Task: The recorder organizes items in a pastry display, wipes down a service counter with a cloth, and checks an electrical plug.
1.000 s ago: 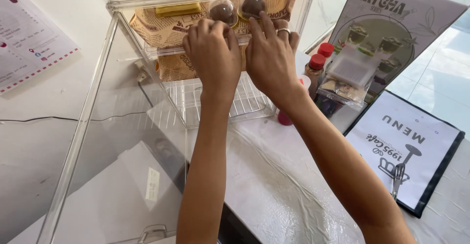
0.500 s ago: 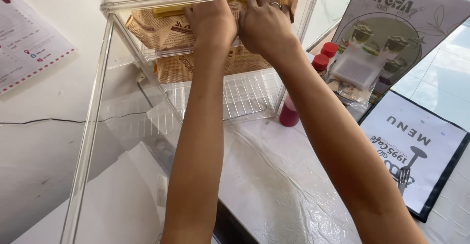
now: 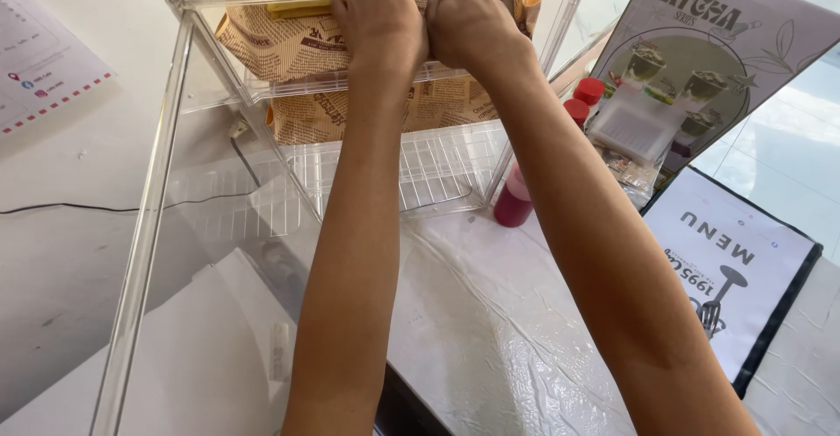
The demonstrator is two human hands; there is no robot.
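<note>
Both hands, left (image 3: 381, 29) and right (image 3: 472, 24), are reaching into the case (image 3: 175, 138) at frame top, resting on printed paper (image 3: 289, 46); grip state hidden.

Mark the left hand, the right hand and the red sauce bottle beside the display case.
left hand (image 3: 381, 29), head view, back of the hand
right hand (image 3: 472, 24), head view, back of the hand
red sauce bottle (image 3: 514, 204), head view, lower body

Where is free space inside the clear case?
The bottom wire shelf is bare, below the printed-paper tray. The upper tray is crowded: the left hand and right hand fill it.
</note>
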